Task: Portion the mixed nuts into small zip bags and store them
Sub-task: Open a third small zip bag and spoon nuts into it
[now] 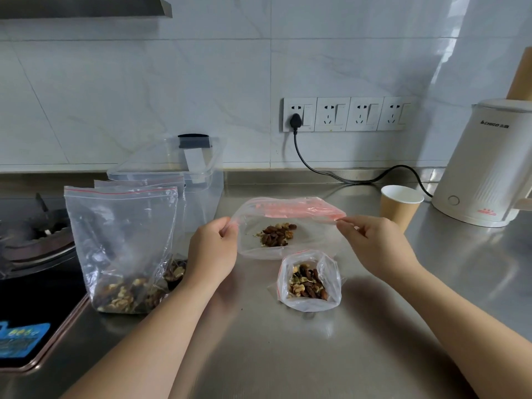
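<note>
While both hands pinched the clear red-zip bag (288, 226) corners | left hand (214, 249), right hand (374, 243) | second portion unsealed; small open nut bag (309, 280) unsealed; big bag (123, 249) part-full

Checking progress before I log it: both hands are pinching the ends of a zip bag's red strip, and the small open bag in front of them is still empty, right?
Not quite. The head view shows the small open bag already holds mixed nuts. The rest stands: the left hand and right hand pinch the ends of the zip bag at its red strip.
</note>
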